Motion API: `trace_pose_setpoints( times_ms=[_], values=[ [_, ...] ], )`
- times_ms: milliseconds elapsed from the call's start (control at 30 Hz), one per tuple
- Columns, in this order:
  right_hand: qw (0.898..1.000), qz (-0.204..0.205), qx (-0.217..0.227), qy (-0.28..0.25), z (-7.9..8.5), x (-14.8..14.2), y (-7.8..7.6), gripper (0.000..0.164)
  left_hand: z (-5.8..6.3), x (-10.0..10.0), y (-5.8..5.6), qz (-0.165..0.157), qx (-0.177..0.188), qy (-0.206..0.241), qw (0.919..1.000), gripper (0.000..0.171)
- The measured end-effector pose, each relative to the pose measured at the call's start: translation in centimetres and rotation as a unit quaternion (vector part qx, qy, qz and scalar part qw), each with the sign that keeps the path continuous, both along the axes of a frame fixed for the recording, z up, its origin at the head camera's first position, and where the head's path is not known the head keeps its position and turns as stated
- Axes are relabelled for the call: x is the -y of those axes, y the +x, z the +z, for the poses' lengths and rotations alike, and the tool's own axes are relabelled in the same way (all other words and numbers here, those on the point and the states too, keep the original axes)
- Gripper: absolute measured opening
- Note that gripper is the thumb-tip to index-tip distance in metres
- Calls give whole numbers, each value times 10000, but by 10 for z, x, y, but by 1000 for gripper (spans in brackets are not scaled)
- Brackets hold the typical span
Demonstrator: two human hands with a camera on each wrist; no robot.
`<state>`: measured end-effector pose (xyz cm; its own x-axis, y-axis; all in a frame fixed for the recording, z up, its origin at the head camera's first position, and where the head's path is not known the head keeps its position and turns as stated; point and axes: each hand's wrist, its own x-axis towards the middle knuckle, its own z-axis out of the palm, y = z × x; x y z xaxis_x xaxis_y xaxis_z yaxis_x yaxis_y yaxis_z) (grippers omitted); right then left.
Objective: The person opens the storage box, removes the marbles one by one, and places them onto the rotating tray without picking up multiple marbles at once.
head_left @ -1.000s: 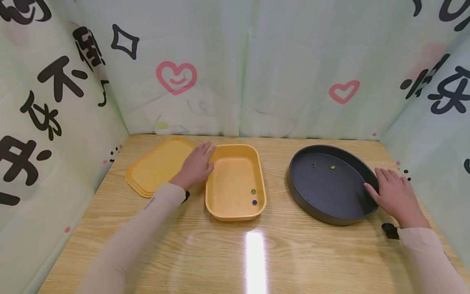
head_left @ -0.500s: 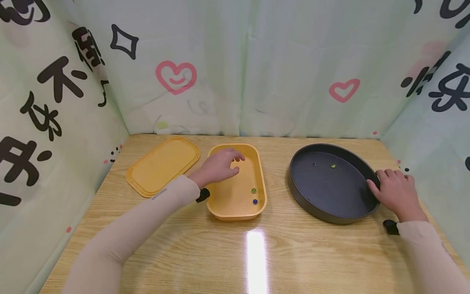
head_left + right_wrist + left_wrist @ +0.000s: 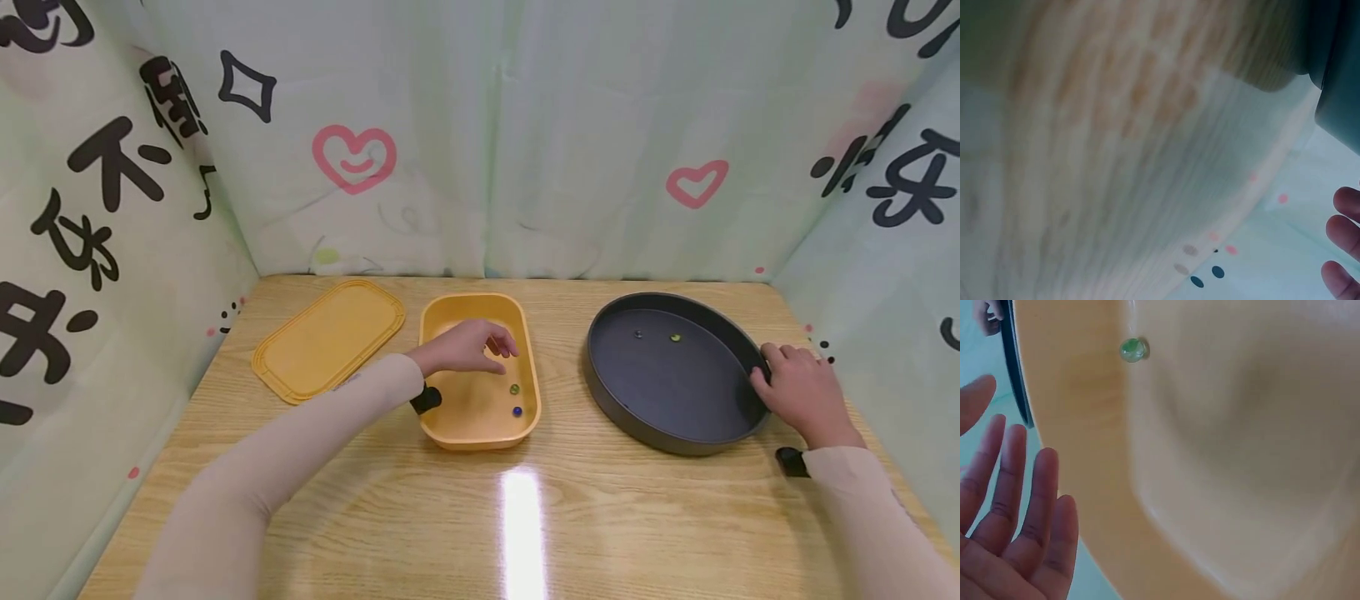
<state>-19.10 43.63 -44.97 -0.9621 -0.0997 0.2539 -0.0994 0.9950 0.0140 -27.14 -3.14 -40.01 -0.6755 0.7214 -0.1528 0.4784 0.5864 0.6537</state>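
Observation:
Over the yellow plastic box (image 3: 480, 433) hangs my left hand (image 3: 472, 346), its fingers loosely bent and nothing seen between them. A green glass marble (image 3: 514, 389) and a blue marble (image 3: 517, 411) lie on the box floor, to the right of that hand and nearer to me. The left wrist view shows the green marble (image 3: 1134, 349) beyond the spread fingers. My right hand (image 3: 806, 392) rests at the right rim of a round dark grey pan (image 3: 675, 392), thumb against the rim. Inside the pan lie a small clear marble (image 3: 639, 334) and a yellow-green marble (image 3: 675, 337).
A flat yellow lid (image 3: 330, 337) lies on the wooden table (image 3: 450, 517) left of the box. Printed fabric curtains (image 3: 480, 150) enclose the table at the back and both sides.
My left hand has come off the box's left rim, moving right and slightly toward me over the inside of the box. The right hand stays at the pan's rim.

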Motion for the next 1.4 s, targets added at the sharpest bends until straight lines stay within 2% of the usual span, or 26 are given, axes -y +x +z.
trace_pose_setpoints(
  times_ms=[100,333,500,667,900,1200,1400],
  values=[
    [10000,-19,55,-7,-1,0,-1,35,-4,-2,-4,-22,230,114,9997,25],
    [10000,-15,94,-2,-1,-1,-2,35,-17,-11,-7,401,690,340,9962,19],
    [10000,6,-25,24,-4,-1,-2,35,-27,-15,-8,580,861,178,9944,19],
    [9999,42,-102,62,-5,-1,-3,36,-34,-18,-9,580,853,10,9947,18],
    [9997,77,-220,7,-4,-1,-2,34,-42,-24,-11,261,563,-276,9977,15],
    [9999,8,-136,-22,-3,1,-1,35,-58,-29,-13,291,581,-462,9968,14],
    [9998,-14,-185,-20,-3,1,1,35,-57,-30,-9,378,644,-475,9961,11]
  ],
)
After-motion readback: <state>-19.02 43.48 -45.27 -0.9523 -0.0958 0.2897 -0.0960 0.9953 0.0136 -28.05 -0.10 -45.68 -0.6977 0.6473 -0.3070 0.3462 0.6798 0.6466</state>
